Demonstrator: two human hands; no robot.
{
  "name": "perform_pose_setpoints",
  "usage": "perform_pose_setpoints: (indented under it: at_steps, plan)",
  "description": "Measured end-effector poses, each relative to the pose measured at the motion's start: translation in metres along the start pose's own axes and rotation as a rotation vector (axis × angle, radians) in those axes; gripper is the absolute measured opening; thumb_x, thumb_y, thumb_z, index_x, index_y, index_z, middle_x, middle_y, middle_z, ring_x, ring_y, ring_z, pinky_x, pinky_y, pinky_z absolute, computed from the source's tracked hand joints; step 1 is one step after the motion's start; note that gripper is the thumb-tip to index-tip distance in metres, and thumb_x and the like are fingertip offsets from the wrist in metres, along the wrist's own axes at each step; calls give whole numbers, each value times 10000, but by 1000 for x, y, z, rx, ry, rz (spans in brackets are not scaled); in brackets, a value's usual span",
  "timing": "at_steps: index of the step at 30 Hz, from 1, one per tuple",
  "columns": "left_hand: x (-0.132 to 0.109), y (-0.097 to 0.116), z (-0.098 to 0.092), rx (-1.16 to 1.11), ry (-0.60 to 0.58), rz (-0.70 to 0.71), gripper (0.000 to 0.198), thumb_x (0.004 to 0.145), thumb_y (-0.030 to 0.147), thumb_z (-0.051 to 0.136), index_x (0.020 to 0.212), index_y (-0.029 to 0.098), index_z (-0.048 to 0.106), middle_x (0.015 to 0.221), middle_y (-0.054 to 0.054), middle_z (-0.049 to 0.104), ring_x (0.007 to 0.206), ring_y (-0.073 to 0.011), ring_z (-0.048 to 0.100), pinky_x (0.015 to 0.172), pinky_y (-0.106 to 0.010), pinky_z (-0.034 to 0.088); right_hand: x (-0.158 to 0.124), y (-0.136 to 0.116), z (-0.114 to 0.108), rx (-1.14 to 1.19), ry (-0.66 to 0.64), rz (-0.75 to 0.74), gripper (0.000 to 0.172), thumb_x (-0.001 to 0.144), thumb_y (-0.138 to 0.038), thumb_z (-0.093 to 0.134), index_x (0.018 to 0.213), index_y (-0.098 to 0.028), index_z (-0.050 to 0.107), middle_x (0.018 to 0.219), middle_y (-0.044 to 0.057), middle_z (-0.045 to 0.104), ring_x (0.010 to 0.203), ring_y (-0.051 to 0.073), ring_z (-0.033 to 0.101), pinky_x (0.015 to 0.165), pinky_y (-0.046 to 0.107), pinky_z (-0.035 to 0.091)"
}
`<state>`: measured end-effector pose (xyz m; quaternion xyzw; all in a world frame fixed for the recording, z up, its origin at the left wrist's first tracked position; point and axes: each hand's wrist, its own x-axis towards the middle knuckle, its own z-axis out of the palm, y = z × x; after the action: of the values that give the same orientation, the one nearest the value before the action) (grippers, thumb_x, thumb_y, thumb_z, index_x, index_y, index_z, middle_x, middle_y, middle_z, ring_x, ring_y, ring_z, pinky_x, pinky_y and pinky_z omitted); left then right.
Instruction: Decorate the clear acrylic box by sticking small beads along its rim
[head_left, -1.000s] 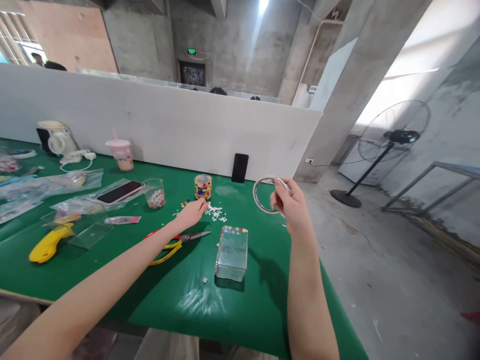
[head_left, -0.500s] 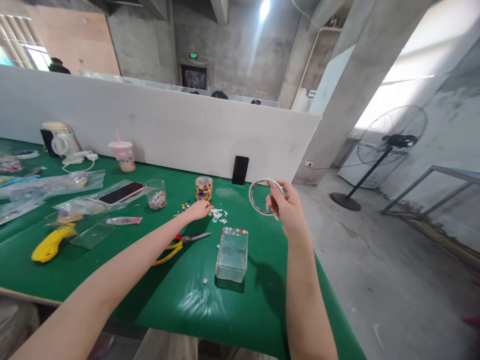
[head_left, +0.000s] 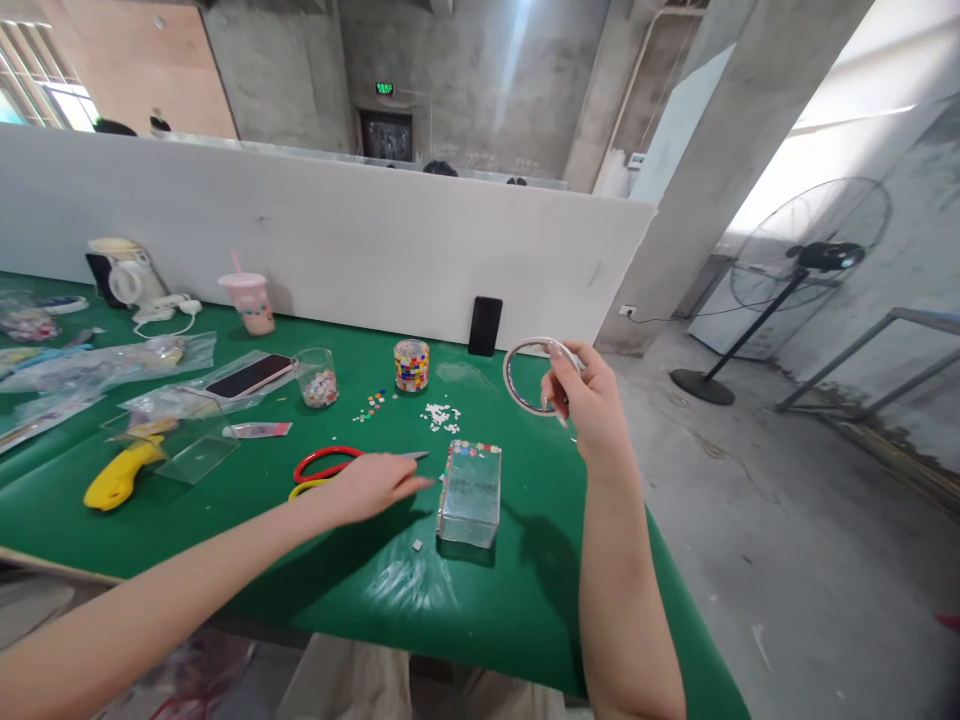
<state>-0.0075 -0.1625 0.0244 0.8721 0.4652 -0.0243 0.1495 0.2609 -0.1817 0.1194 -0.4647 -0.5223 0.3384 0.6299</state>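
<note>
My right hand (head_left: 589,400) is raised over the table's right side, its fingers closed on a thin roll of tape (head_left: 517,398) held up by its rim. My left hand (head_left: 386,485) reaches in low over the scissors (head_left: 326,462), whose red and yellow handles and blade tip show around it. Its fingers stretch towards a clear plastic box (head_left: 472,495), just short of its left side; I see nothing in them. Small coloured pieces line the box's far and left edges. Behind it lies a scatter of white pieces (head_left: 441,416), with coloured pieces (head_left: 370,405) to their left.
A mosaic-covered jar (head_left: 412,367) and a dark phone (head_left: 485,326) stand near the white partition (head_left: 337,235). Leftward are a cup of pieces (head_left: 319,380), another phone (head_left: 251,376), a yellow-handled tool (head_left: 124,475), a clear open container (head_left: 199,445) and a pink drink cup (head_left: 251,302).
My left hand has moved from the white pieces back towards me, over the scissors and close to the box. My right hand still holds up the roll of tape. The view has shifted slightly.
</note>
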Motion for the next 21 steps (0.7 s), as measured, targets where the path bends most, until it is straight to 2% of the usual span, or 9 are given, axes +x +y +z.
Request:
perform_pose_setpoints:
  at_steps: [2, 4, 7, 10, 13, 17, 21]
  plan:
    - [-26, 14, 14, 43, -44, 46, 358, 986, 467, 531, 839, 158, 638, 789, -40, 681, 732, -216, 679, 666, -328, 522, 0, 0, 1, 0, -8, 2, 228, 885, -424, 627, 925, -201, 607, 463, -82, 551, 339, 42, 377, 376, 197, 289]
    - [-42, 25, 29, 78, -78, 86, 406, 888, 576, 634, 873, 171, 645, 872, -64, 703, 797, -249, 700, 674, -320, 520, 0, 1, 3, 0, -15, 4, 235, 890, -432, 621, 940, -203, 599, 469, -83, 554, 340, 44, 380, 376, 199, 288]
    - [-46, 36, 47, 149, -66, 50, 419, 920, 560, 596, 965, 147, 653, 961, -130, 706, 893, -299, 708, 708, -350, 534, 0, 3, 8, 1, -32, 9, 256, 887, -450, 620, 952, -206, 579, 462, -90, 547, 335, 48, 381, 374, 202, 283]
    - [-36, 39, 59, 206, -50, 3, 332, 1005, 423, 512, 983, 125, 658, 915, -112, 701, 846, -256, 706, 716, -360, 547, -2, 2, 12, -2, -67, 17, 269, 882, -462, 621, 949, -206, 575, 455, -94, 541, 330, 51, 379, 374, 202, 284]
    - [-28, 36, 66, 225, -37, 11, 220, 1007, 311, 544, 992, 124, 659, 902, -51, 689, 800, -181, 678, 741, -357, 562, -4, 1, 15, -1, -98, 24, 274, 880, -467, 622, 953, -206, 577, 449, -98, 537, 328, 50, 371, 383, 199, 294]
    - [-27, 26, 71, 174, -11, 85, 164, 984, 285, 582, 966, 138, 654, 905, -28, 672, 773, -151, 645, 728, -333, 557, -7, -2, 19, 14, -133, 31, 322, 854, -507, 647, 937, -202, 586, 446, -91, 525, 344, 55, 349, 387, 208, 260]
    - [-30, 17, 74, 51, 58, 139, 169, 972, 248, 554, 851, 147, 615, 823, -9, 617, 710, -140, 592, 672, -295, 504, -11, -7, 24, 43, -167, 30, 402, 836, -573, 653, 900, -176, 659, 454, -102, 383, 412, 60, 283, 424, 231, 221]
